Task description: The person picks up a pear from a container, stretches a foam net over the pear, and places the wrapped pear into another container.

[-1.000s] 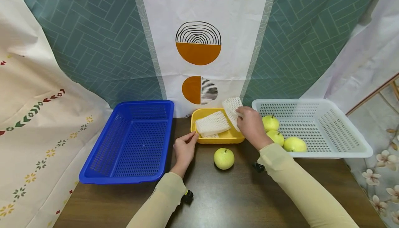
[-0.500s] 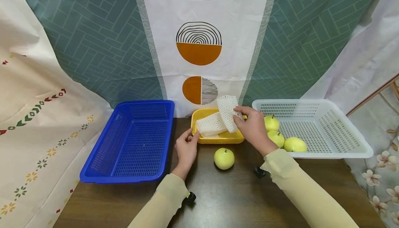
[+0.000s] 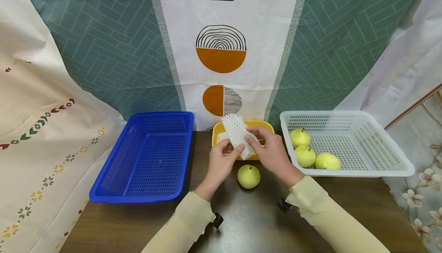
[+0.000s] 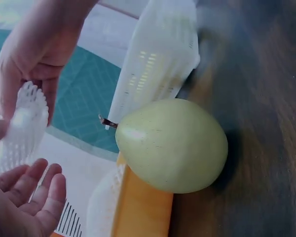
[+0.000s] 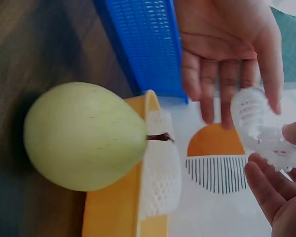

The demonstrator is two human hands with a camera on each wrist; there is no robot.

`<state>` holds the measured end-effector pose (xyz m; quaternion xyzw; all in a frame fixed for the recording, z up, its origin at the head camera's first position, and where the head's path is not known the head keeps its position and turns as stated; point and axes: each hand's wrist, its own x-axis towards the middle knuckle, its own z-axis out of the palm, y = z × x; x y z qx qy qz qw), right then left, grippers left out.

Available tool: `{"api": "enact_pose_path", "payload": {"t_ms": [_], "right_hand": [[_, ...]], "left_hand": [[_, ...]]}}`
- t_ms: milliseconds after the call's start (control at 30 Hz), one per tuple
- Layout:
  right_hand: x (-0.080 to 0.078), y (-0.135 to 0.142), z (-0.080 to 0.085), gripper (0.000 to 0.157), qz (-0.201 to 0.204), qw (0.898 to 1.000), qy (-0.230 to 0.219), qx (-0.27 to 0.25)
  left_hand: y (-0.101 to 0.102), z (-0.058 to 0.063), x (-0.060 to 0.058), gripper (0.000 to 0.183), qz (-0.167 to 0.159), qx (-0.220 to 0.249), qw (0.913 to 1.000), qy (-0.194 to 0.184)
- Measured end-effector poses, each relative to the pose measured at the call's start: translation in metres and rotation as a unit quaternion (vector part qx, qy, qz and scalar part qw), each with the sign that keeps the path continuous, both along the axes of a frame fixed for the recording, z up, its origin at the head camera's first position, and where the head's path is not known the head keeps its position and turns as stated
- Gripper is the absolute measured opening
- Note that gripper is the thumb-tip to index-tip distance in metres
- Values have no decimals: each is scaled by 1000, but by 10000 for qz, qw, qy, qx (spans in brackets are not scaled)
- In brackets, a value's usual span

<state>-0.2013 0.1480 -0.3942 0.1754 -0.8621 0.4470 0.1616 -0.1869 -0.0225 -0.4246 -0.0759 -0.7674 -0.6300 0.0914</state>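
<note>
Over the yellow tray (image 3: 215,133), both hands are on one white foam net sleeve (image 3: 236,130), held up and tilted. My right hand (image 3: 272,151) pinches its right side between thumb and fingers. From the left, my left hand (image 3: 220,162) holds its lower part, thumb in front and fingers behind. In the right wrist view the sleeve's end (image 5: 251,111) appears slightly parted between the hands. A yellow-green pear (image 3: 248,176), stem up, stands on the table just in front of the tray. More foam net (image 5: 160,168) lies in the tray, mostly hidden by the hands in the head view.
At the left stands a blue perforated basket (image 3: 138,199). A white perforated basket (image 3: 373,172) at the right holds several pears (image 3: 305,156) at its left end. Patterned cloth (image 3: 221,11) hangs behind the dark wooden table (image 3: 255,222).
My right hand has brought the foam net sleeve leftward and down over the tray. My left hand has left the tray's rim, moved right and taken hold of the sleeve.
</note>
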Motion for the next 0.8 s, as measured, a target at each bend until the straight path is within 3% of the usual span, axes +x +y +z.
{"api": "enact_pose_path", "payload": {"t_ms": [133,300,533,667,800], "right_hand": [[5,0,-4,28,152,9998,14,116],[10,4,-7,29,35,10000,-38,30],[14,6,-10,33,-206,9972,-697,-143],[14,2,-14,33,129,9944,-1013,-268],[15,-4,-13,32,362,9929,-1095,-300]], "left_hand": [[-3,2,-1,16,352,-179,9989,271],[-10,8,-5,16,932,-86,9946,442],[-14,14,-6,18,1899,299,9763,990],[-8,16,-2,17,1881,301,9739,1232],[-2,12,1,17,1484,219,9799,1311]]}}
